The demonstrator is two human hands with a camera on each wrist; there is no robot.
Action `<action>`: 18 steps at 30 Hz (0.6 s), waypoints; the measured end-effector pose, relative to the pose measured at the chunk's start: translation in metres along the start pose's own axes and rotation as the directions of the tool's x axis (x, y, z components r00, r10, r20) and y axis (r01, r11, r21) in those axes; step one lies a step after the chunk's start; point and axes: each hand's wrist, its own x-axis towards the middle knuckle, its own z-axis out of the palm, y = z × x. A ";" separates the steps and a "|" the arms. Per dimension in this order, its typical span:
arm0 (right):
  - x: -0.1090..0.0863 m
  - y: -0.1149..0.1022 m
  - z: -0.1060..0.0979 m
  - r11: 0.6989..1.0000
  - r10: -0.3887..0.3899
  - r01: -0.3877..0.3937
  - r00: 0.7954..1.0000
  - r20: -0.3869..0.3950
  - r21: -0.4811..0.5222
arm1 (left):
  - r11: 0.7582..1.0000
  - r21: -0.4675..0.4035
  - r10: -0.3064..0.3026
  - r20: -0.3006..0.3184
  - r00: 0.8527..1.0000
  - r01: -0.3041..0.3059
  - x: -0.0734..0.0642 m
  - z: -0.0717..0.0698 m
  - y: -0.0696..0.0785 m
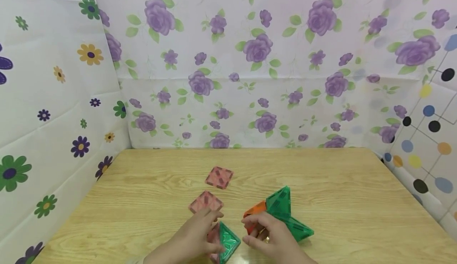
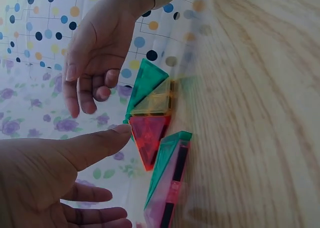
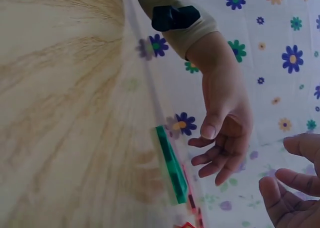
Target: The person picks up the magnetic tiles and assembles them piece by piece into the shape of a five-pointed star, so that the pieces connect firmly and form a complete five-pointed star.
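My left hand hovers over a green triangle tile lying against a pink tile; its fingers are loosely extended and grip nothing. My right hand is beside a group of translucent magnetic tiles, its fingers relaxed and apart from them in the left wrist view. That group has green triangles, an orange piece, and in the left wrist view a red triangle and a yellowish piece. The right hand partly covers the group in the head view.
Two pink square tiles lie farther back, one just beyond the left hand and another behind it. The wooden table is bordered by a floral cloth at the back and patterned cloths at both sides.
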 end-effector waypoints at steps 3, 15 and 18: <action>0.004 0.004 0.006 0.999 0.053 -0.053 0.996 0.075 0.004 | 0.999 0.009 -0.042 0.021 0.999 0.042 -0.002 0.002 -0.001; 0.014 0.021 0.023 0.969 0.232 -0.211 0.957 0.176 -0.129 | 0.992 0.095 -0.088 0.052 0.995 0.083 -0.013 0.015 -0.008; 0.016 0.023 0.026 0.961 0.252 -0.224 0.952 0.176 -0.162 | 0.990 0.133 -0.058 0.034 0.998 0.053 -0.015 0.020 -0.011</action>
